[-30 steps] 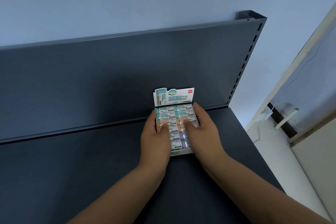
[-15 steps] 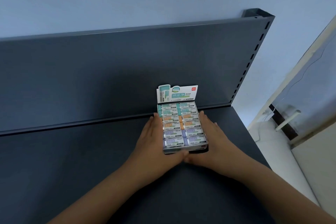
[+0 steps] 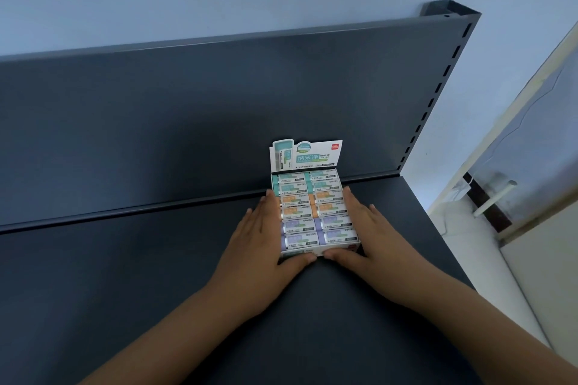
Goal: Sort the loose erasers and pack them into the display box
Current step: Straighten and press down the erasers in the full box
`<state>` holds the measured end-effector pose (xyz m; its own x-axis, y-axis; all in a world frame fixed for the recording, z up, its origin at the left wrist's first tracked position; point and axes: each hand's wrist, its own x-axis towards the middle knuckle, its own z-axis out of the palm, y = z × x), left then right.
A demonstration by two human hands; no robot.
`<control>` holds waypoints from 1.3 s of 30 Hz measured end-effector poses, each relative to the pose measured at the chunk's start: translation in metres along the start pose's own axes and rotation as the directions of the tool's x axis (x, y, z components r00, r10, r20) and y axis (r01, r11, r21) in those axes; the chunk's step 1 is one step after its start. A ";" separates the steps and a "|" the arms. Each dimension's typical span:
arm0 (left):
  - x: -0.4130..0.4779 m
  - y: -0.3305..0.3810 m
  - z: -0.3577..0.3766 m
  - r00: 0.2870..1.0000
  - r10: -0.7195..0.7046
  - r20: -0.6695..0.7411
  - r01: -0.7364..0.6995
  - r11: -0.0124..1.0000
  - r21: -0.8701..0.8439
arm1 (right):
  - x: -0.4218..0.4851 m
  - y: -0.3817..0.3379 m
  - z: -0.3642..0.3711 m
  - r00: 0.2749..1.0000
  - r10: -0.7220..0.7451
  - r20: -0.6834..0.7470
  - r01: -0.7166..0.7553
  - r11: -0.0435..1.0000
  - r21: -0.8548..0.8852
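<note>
Your left grip (image 3: 259, 241) and right grip (image 3: 372, 237) have slid off the tops of the erasers (image 3: 312, 212) and now flank the box (image 3: 312, 157), palms flat on its left and right walls, fingers straight, thumbs on the near face, released rather than clasping. The box sits full on the shelf (image 3: 156, 275), just before the back panel (image 3: 187, 119). An uneven squeeze could buckle the thin card and pop erasers up; a lopsided push would skew it.
</note>
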<state>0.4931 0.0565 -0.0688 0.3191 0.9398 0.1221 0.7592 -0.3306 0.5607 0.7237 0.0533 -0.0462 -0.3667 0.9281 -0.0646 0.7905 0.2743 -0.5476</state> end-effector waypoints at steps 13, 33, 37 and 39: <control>-0.008 0.003 0.000 0.990 0.100 -0.101 -0.095 0.994 0.049 | -0.009 -0.007 0.012 0.973 -0.114 -0.200 0.099 0.992 -0.083; -0.005 0.009 -0.006 0.996 -0.061 -0.059 0.060 0.998 -0.022 | -0.006 -0.002 0.015 0.969 -0.029 -0.246 0.011 0.997 -0.075; -0.002 0.006 -0.006 0.996 -0.079 -0.042 0.077 0.996 -0.041 | -0.005 0.001 0.013 0.977 -0.026 -0.213 0.017 0.999 -0.043; 0.005 0.004 -0.006 0.993 -0.110 -0.030 0.108 0.993 -0.050 | -0.002 0.003 0.008 0.983 -0.027 -0.181 0.025 1.000 -0.014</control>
<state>0.4941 0.0602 -0.0607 0.2168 0.9726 0.0838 0.7599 -0.2220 0.6110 0.7233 0.0502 -0.0547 -0.2932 0.9505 0.1029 0.7879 0.3011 -0.5371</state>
